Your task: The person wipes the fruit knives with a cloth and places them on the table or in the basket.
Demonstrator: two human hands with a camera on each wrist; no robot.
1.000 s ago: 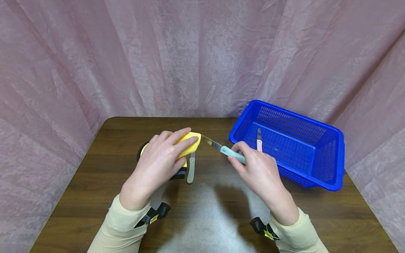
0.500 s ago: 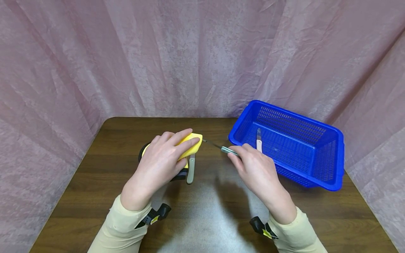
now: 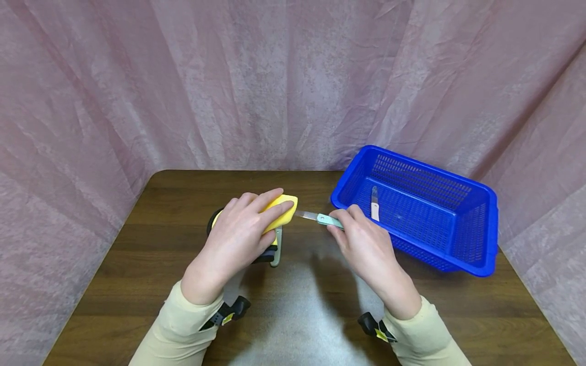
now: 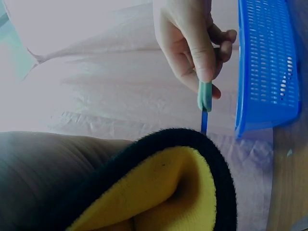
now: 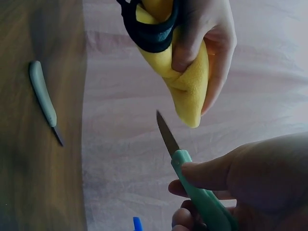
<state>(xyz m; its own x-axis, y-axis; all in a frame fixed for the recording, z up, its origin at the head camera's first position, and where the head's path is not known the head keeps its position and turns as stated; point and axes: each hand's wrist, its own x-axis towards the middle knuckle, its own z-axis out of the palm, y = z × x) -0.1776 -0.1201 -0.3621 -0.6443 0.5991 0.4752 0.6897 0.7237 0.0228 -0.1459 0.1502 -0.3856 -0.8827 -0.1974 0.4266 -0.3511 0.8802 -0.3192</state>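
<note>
A yellow cloth with black edging [image 3: 285, 209] is bunched in my left hand [image 3: 240, 229], which pinches it between thumb and fingers. My right hand [image 3: 368, 244] grips the mint-green handle of a small knife [image 3: 328, 220], blade out and pointing left at the cloth. In the right wrist view a small gap shows between the blade [image 5: 167, 133] and the cloth [image 5: 190, 96]. A second knife [image 3: 276, 254] with a grey-green handle lies on the table, partly hidden beneath the cloth and left hand in the head view; the right wrist view shows its handle [image 5: 42, 94] and part of its blade.
A blue plastic basket [image 3: 414, 243] stands at the right of the wooden table [image 3: 174, 198]. Inside it lies a knife with a pale pink handle [image 3: 375, 211]. Pink curtains [image 3: 284, 91] hang behind the table.
My left hand and the cloth have shifted slightly right, covering more of the knife on the table. My right hand has moved a little left, and the held knife has turned in its fingers.
</note>
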